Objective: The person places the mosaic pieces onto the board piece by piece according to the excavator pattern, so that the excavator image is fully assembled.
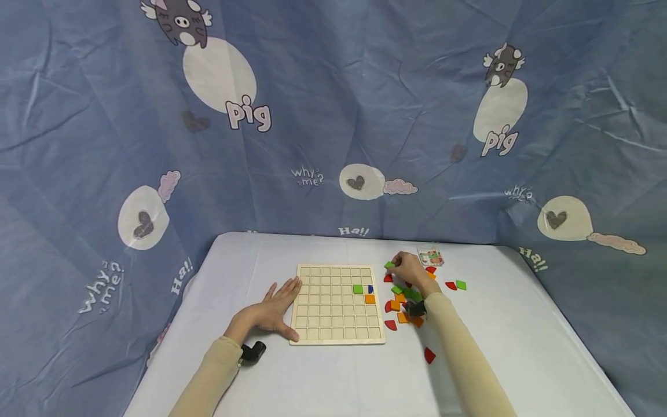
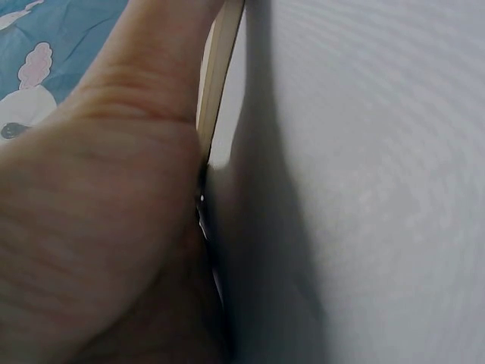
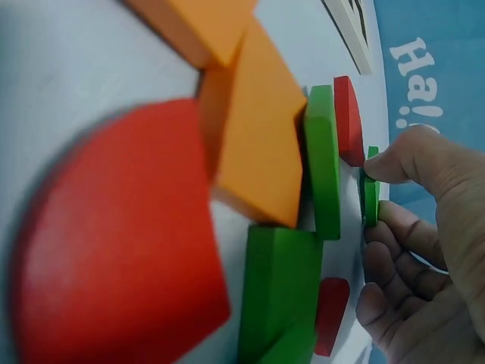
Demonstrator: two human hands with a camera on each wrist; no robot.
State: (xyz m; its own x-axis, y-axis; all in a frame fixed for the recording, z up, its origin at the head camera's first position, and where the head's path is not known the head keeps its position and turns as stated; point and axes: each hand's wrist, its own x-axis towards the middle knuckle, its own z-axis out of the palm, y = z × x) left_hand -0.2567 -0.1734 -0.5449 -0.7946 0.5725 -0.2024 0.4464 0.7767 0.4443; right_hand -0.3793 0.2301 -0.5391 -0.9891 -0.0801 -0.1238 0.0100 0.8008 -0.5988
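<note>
A square wooden grid board lies on the table. Its right side bears a green square, a small blue piece and an orange square. My left hand rests at the board's left edge, fingers spread and straight. In the left wrist view the palm blocks most of the board. Beyond the board's upper right corner, my right hand pinches a green square tile between thumb and fingers. The right wrist view shows this green tile on edge at the fingertips.
Loose red, orange and green pieces lie in a heap right of the board, among them a red quarter-round piece. Another red piece lies nearer. A printed card is at the back, and a green square sits farther right.
</note>
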